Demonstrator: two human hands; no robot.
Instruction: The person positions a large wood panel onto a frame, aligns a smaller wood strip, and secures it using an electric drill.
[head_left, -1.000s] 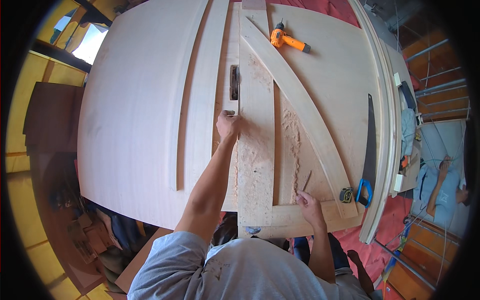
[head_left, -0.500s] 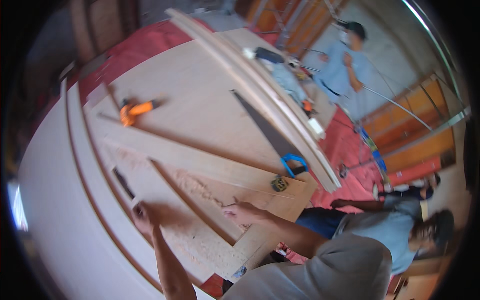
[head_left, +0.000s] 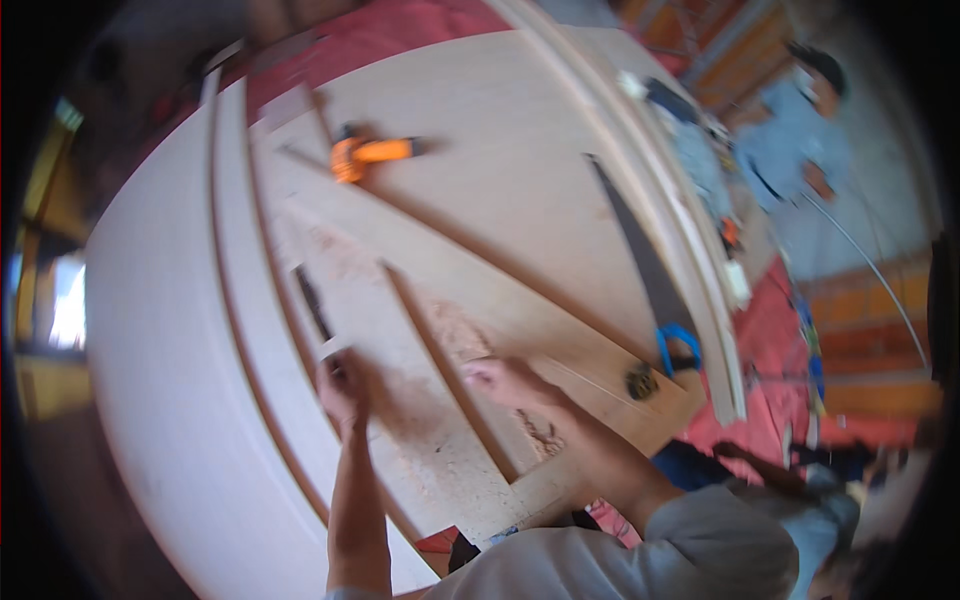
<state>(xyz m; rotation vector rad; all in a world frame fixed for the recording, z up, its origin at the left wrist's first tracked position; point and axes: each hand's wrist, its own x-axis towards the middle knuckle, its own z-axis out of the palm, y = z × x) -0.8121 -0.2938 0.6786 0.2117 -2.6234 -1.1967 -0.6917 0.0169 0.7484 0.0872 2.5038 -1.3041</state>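
Note:
My left hand (head_left: 343, 388) is closed at the near end of a dark, narrow strip-like tool (head_left: 312, 302) with a pale end; its exact kind is blurred. Both lie over a pale wooden board (head_left: 400, 400) marked with dark specks. To the right, my right hand (head_left: 505, 382) hovers near the board's edge, fingers pinched together; whatever they hold, if anything, is too blurred to make out. Wood shavings (head_left: 462, 330) lie beside the board, close to my right fingers. A longer plank (head_left: 480, 290) runs diagonally beyond them.
An orange drill (head_left: 365, 155) sits at the far side. A handsaw (head_left: 640, 250) with a blue handle and a tape measure (head_left: 640, 381) lie to the right. Long stacked battens (head_left: 630, 150) cross the sheet. One person (head_left: 800, 140) stands beyond; another (head_left: 815, 515) is near my right.
My view has turned, so the whole scene sits farther right, with the far parts higher. Both hands keep about the same places over the board.

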